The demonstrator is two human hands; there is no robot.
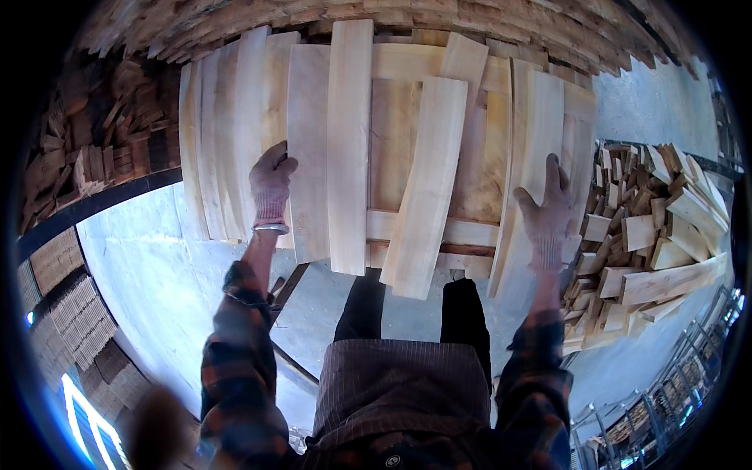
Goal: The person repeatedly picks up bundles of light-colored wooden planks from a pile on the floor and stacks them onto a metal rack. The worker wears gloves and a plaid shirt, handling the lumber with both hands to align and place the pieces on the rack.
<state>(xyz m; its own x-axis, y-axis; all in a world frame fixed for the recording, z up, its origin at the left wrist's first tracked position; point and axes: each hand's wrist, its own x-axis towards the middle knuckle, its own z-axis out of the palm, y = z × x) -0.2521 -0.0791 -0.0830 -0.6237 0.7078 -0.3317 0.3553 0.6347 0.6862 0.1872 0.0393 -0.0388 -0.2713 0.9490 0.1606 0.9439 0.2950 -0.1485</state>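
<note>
A wide stack of pale wooden boards (350,141) lies in front of me, most running lengthwise away from me. My left hand (274,184), in a light knit glove with a band at the wrist, is closed at the left edge of a broad board (309,157), its thumb over that edge. My right hand (546,211), gloved too, has its thumb and fingers apart over a board (544,117) at the right of the stack. Between my hands a loose board (427,188) lies slanted, its near end jutting past the stack; another tilted board (468,59) is partly under it.
Offcuts and short planks (650,243) are heaped at the right. Dark broken wood (110,133) is piled at the left behind a dark beam (94,205). Stacked timber (352,9) lines the far side. My legs (468,313) stand close to the stack's near edge.
</note>
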